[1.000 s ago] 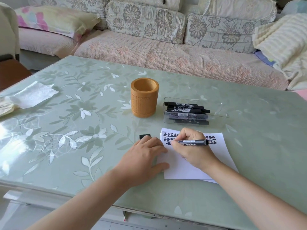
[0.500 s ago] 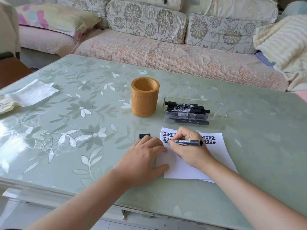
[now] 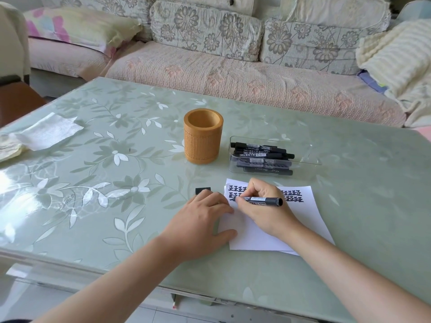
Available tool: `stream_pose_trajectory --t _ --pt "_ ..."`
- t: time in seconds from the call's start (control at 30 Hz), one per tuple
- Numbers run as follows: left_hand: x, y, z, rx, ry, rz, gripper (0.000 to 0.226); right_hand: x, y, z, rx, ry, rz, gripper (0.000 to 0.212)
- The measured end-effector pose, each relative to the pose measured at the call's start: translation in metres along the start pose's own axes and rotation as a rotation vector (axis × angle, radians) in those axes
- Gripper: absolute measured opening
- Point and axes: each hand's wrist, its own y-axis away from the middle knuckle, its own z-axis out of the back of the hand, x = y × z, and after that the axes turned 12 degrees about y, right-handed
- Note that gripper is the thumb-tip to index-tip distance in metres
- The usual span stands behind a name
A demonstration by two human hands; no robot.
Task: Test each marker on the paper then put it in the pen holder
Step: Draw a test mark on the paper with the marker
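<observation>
1. Black marker (image 3: 268, 201) sits in the right grip (image 3: 258, 215), a bare hand. Fingers and thumb are curled tight round the barrel near the tip end, and the rear end sticks out to the right of the knuckles.
2. Marker lies nearly flat with the tip end pointing left. The tip is hidden by the fingers, so contact with the paper can't be confirmed.
3. White paper (image 3: 303, 220) lies under the right grip on the table (image 3: 93, 183). Two rows of bold black characters run along its far edge, partly covered by the grip.
4. Left grip (image 3: 200, 217) lies palm-down just left of the right grip with fingers straight, holding nothing. Its thumb rests on the paper's left edge.
5. Small black cap (image 3: 203, 190) is on the table at the left grip's fingertips.
6. Tan pen holder (image 3: 203, 141) stands upright beyond the left grip, well apart from both grips.
7. Clear tray (image 3: 303, 157) is beyond the right grip, just right of the holder, with several black markers (image 3: 261, 157) lying in it.
8. White tissue (image 3: 49, 131) is far left of the grips.
9. Floral sofa (image 3: 233, 75) stands behind the table.
</observation>
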Motion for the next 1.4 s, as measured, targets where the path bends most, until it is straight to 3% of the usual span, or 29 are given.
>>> stream_pose_trajectory --t 1.07,1.27,1.4 --pt "0.003 0.0 -0.002 -0.018 0.005 -0.022 0.042 0.0 0.0 0.002 0.072 0.003 0.038 0.025" --pt "0.005 -0.002 -0.002 -0.001 -0.004 -0.02 0.047 -0.002 0.0 0.004 -0.061 -0.158 0.024 0.019" --pt "0.005 -0.007 0.002 0.037 -0.008 -0.031 0.049 0.009 0.0 0.015 -0.144 -0.072 0.103 0.016"
